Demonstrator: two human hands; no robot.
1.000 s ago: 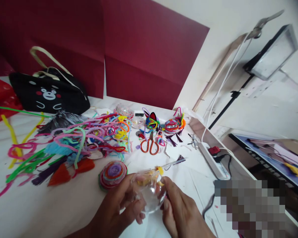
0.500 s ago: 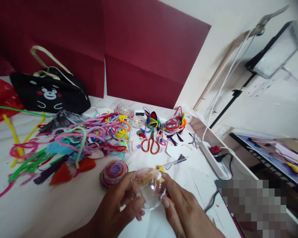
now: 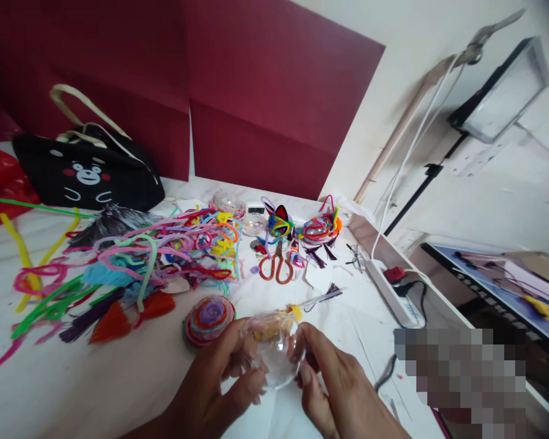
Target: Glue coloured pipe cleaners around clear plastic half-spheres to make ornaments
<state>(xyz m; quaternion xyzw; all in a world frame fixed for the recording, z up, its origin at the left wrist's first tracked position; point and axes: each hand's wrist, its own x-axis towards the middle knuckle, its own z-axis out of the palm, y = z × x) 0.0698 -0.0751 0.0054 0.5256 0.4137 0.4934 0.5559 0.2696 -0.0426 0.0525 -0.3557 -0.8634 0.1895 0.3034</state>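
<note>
Between my two hands is a clear, hollow plastic ball (image 3: 278, 360), held low over the white table. My left hand (image 3: 226, 375) grips its left side, with the thumb in front and the fingers curled behind. My right hand (image 3: 336, 372) holds the right side, thumb and forefinger against the shell. A small yellow piece (image 3: 293, 312) shows just beyond the ball's top edge. Beside my left hand lies a flat spiral coil of fuzzy pipe cleaners (image 3: 210, 320), purple in the middle. Further off are orange-handled scissors (image 3: 277, 268).
A tangled heap of pipe cleaners (image 3: 141, 253) spreads across the left. Behind it stands a black bag (image 3: 89, 174). Wrapped colourful balls (image 3: 318, 228) sit at the back. A power strip (image 3: 396, 296) with cables lines the right edge, near a lamp (image 3: 503, 91).
The view has shifted slightly. My right fingers have lifted a little off the ball's top, so more of the yellow piece shows. Both hands remain on the ball.
</note>
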